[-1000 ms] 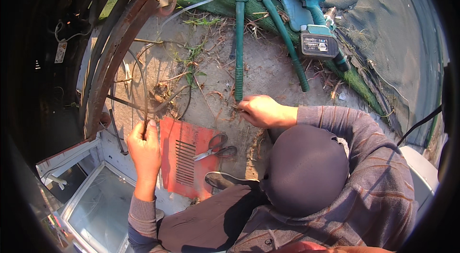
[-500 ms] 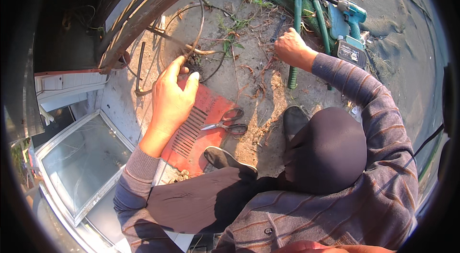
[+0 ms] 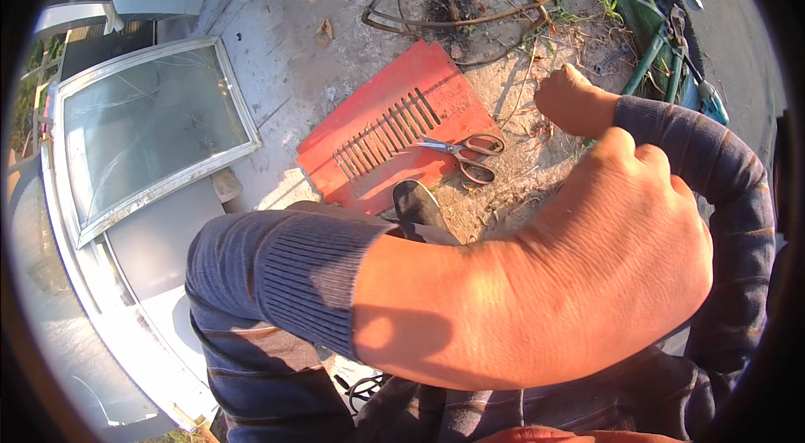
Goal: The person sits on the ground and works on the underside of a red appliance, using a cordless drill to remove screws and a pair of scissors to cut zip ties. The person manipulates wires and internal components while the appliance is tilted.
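Note:
My left hand is large and close to the camera, reaching across in front of my body to the right. Its back faces up and its fingers curl under; anything inside them is hidden. Beyond it, my right hand is closed in a fist over the dirt, and I cannot make out whether it holds anything. The nearest tool is a pair of scissors, lying with blades slightly apart on the edge of a red slotted panel. A small wrench rests on the ground past my right hand.
Bent rods and thin hoops stand at the top. Bolt cutters with green handles lie at the upper right, beside a partly covered teal power tool. A framed glass pane leans on the left. My shoe touches the panel's near edge.
My left hand has left the rods and swung right, close to the camera, its fingers now curled. The view has shifted left; my right hand remains closed.

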Tool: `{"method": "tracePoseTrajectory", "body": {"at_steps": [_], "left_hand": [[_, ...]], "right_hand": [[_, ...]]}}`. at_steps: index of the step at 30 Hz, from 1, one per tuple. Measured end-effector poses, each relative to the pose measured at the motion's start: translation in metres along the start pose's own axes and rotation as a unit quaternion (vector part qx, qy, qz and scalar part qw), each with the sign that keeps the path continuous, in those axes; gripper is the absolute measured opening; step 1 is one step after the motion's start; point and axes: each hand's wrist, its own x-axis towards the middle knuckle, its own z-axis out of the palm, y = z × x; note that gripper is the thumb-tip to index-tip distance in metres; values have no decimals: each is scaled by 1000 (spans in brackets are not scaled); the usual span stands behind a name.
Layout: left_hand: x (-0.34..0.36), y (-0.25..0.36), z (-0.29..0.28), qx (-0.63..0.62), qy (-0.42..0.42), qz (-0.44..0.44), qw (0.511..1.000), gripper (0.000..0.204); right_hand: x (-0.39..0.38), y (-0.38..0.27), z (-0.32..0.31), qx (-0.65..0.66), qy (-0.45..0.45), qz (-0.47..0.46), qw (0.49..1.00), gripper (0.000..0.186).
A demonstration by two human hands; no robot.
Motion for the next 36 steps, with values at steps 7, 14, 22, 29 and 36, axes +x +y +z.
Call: {"method": "tracePoseTrajectory", "body": {"at_steps": [7,14,22,29,36], "left_hand": [[-19,20,-13,-132,-44,56,989,27],[-19,-14,-33,-249,-85,10,965,31],[-29,-173,-20,-118,173,-344,915,35],[-85,-254,-4,-303,299,-456,781,25],[-71,-252,2,-375,348,-442,737,26]], "right_hand": [[72,-143,-3,66,114,21,991,50],[104,-179,54,135,144,143,970,58],[64,-144,-23,308,-1,26,951,37],[-46,-80,-148,529,66,-102,840,34],[-36,10,-215,688,439,196,544,51]]}}
